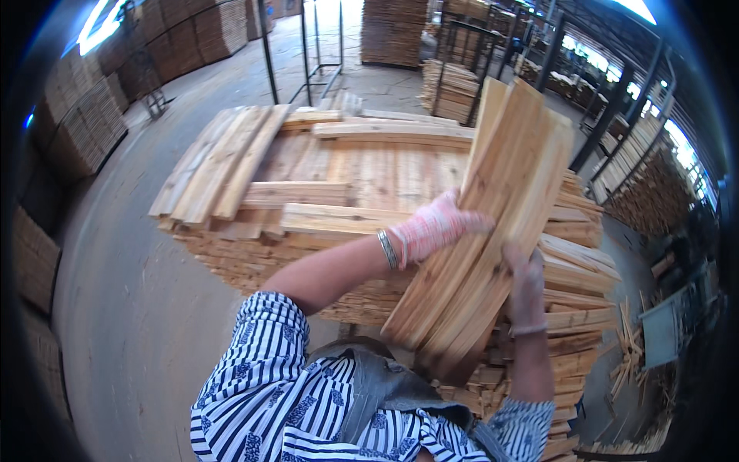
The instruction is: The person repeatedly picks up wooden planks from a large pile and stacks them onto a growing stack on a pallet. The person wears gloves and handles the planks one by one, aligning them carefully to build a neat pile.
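A bundle of several wooden boards [493, 208] is held upright and tilted in front of me, its top leaning right. My left hand [435, 229], in a pink and white knit glove, grips the bundle's left side with the thumb across the front. On the right side my gloved right hand [526, 289] closes round the boards, a little blurred by motion. Beneath and beyond lies a big stack of boards [369, 173], with loose boards [231, 165] laid side by side on its left end. A second stack [581, 308] stands to the right, partly hidden by the bundle.
Black metal frames [319, 61] rise behind the stack. Tall lumber piles [85, 127] line the left beyond the concrete floor [115, 269]. At the right, scrap sticks [629, 346] lie by a pale blue-grey box-like object [665, 331].
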Action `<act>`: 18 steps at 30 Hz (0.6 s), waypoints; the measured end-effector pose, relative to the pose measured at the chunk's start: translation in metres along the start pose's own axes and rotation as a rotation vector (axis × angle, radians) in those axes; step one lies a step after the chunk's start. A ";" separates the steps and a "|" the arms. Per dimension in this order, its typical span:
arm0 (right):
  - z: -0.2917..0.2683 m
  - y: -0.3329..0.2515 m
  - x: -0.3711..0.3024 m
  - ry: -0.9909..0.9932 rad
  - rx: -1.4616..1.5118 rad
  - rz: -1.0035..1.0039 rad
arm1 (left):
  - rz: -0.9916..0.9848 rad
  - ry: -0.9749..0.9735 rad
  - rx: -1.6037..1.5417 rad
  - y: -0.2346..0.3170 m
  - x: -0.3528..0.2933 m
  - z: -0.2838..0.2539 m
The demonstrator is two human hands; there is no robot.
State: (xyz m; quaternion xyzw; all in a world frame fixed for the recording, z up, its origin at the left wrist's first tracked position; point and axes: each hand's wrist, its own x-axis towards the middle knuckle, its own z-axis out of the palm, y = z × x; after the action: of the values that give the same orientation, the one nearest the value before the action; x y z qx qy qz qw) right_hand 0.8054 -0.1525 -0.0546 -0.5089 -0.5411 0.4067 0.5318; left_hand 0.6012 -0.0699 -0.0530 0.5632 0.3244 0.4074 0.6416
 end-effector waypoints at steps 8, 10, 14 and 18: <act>0.107 -0.062 0.156 -0.271 -0.423 -0.006 | -0.233 0.251 -0.138 0.067 -0.031 -0.198; 0.132 -0.075 0.181 -0.263 -0.762 0.044 | -0.271 0.288 -0.113 0.067 -0.031 -0.245; 0.163 -0.012 0.211 -0.182 -1.429 0.174 | -0.337 0.377 0.549 0.008 0.015 -0.314; 0.208 -0.002 0.209 -0.186 -1.454 0.221 | -0.387 0.449 0.929 -0.014 0.005 -0.357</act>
State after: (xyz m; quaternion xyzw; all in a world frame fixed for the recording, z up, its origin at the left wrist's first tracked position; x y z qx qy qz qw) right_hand 0.6173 0.0734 -0.0405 -0.7476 -0.6623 0.0383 -0.0317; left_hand 0.2931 0.0976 -0.1218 0.6164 0.6966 0.2064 0.3037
